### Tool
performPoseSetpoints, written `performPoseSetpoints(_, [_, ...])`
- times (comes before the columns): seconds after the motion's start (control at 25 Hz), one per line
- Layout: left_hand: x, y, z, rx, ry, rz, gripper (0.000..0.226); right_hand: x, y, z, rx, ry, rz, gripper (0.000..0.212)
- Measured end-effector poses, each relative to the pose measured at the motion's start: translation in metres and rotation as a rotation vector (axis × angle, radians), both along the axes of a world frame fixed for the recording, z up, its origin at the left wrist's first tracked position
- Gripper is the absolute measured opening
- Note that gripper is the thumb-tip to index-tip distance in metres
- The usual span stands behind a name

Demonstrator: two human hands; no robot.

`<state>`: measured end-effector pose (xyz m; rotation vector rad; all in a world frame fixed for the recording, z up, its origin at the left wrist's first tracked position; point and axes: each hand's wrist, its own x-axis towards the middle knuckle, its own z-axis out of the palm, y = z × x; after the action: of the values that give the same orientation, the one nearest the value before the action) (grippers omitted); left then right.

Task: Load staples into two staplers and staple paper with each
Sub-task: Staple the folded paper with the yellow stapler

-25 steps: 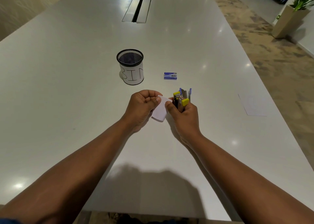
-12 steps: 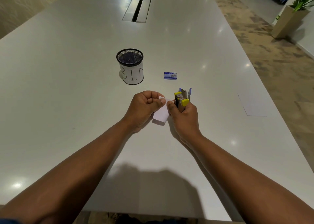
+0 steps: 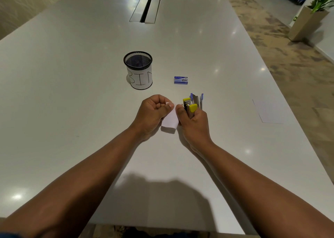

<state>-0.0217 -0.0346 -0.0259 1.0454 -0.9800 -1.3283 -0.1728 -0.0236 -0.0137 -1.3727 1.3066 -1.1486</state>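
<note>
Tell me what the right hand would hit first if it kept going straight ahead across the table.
Probably the staple box: the right hand, gripping both staplers, points away from the person roughly toward it. Depth is unclear, so it might pass just beside it.

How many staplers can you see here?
2, both bunched upright in the right hand: a yellow stapler in front, nearest the thumb, and a blue stapler just behind it. Their lower halves are hidden by the fingers. No others show on the table.

Two staplers [image 3: 189, 107] [image 3: 197, 100], one staple box [image 3: 181, 80].
</note>
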Motion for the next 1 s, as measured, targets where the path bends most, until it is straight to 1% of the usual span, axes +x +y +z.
performPoseSetpoints(0.16, [-0.002,0.0,0.0,0.008,-0.029,0.051,0.012,-0.002,-0.001,-0.002,0.003,0.044,0.005,0.032])
performPoseSetpoints(0.28, [-0.002,0.0,0.0,0.006,-0.074,0.094,0.011,-0.004,-0.002,-0.002,-0.002,0.043,0.034,0.033])
performPoseSetpoints(0.44, [-0.002,0.002,-0.001,0.011,-0.111,0.129,0.011,-0.005,-0.001,-0.002,-0.03,0.11,0.094,0.034])
performPoseSetpoints(0.6, [-0.002,-0.002,-0.001,0.029,-0.042,0.18,0.011,-0.012,-0.002,-0.003,-0.038,0.137,0.182,0.031])
performPoseSetpoints(0.68, [-0.002,-0.003,-0.001,0.039,-0.038,0.208,0.012,-0.011,-0.002,-0.003,-0.058,0.17,0.217,0.035])
performPoseSetpoints(0.8, [-0.002,-0.003,-0.002,0.05,-0.028,0.235,0.01,-0.011,-0.003,-0.003,-0.075,0.199,0.235,0.04])
performPoseSetpoints(1.0, [-0.001,-0.002,-0.003,0.044,-0.021,0.258,0.008,-0.013,-0.005,-0.003,-0.048,0.176,0.233,0.04])
